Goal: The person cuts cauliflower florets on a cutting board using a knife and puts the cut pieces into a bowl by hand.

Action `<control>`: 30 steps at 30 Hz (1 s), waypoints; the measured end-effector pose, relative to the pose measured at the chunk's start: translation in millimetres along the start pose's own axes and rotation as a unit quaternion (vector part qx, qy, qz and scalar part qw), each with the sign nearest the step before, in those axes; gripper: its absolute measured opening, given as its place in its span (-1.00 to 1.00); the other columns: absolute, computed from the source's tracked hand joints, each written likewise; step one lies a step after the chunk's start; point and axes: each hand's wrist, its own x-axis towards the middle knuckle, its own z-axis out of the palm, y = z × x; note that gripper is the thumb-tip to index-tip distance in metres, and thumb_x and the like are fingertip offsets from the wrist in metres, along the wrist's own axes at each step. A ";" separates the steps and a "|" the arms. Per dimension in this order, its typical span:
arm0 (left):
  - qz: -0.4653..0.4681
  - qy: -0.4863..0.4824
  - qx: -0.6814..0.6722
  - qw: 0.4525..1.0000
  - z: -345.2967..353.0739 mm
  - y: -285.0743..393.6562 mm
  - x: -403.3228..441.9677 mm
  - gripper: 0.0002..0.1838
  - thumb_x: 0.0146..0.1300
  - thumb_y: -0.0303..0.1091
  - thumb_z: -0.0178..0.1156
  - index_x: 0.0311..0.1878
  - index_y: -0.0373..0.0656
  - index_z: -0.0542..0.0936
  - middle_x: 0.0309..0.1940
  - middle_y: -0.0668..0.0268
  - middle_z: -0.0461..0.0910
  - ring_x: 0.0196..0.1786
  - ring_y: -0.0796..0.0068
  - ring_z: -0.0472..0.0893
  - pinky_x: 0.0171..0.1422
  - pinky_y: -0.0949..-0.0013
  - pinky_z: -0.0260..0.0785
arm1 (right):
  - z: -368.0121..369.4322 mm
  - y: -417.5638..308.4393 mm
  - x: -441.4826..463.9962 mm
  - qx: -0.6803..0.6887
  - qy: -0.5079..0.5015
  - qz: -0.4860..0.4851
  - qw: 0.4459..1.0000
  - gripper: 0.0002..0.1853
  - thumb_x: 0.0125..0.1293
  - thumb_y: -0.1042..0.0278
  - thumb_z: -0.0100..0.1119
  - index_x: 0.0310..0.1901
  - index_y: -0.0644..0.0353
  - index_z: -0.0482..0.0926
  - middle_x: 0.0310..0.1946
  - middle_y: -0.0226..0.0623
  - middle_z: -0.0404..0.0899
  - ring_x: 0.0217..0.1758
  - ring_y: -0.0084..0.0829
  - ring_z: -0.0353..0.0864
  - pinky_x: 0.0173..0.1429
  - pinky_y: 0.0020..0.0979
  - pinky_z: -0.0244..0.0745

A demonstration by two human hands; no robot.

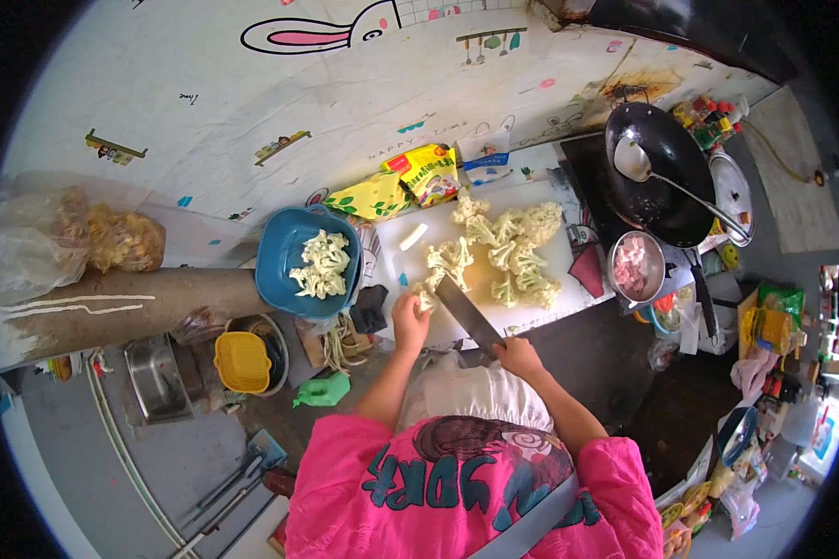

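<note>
White floret (425,298) sits pinched in the left hand (409,321). Clamped in the right hand (520,356), the knife (466,313) slants forward and left, its far end near the floret.

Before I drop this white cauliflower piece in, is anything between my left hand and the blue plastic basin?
Yes, a crumpled black item lies between your left hand and the blue plastic basin, beside the white board. Nothing else visible blocks the way.

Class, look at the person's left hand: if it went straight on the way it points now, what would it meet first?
Probably the cauliflower piece right at the fingertips of the left hand, though the overhead view leaves depth unclear.
</note>
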 end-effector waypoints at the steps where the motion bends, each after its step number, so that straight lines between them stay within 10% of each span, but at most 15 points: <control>1: 0.000 0.012 -0.012 1.000 0.9 -2.1 -4.5 -0.69 -0.14 -0.56 0.28 -0.33 -0.25 0.36 -0.38 0.11 0.40 -0.27 0.05 0.41 -0.16 0.20 0.28 | -4.3 -2.0 -3.1 0.007 0.000 -0.004 1.000 -0.63 0.17 0.09 0.05 -0.35 0.31 0.58 -0.39 0.13 0.55 -0.25 0.06 0.55 -0.10 -0.07 0.44; 30: -0.063 -0.047 0.005 0.997 5.5 8.9 -0.4 -0.72 -0.12 -0.56 0.21 -0.30 -0.24 0.38 -0.33 0.09 0.37 -0.24 0.04 0.42 -0.17 0.18 0.30 | -20.0 1.0 -15.9 -0.049 0.035 -0.058 0.996 -0.73 0.19 0.16 0.02 -0.37 0.18 0.58 -0.47 0.06 0.55 -0.37 0.06 0.55 -0.22 -0.03 0.45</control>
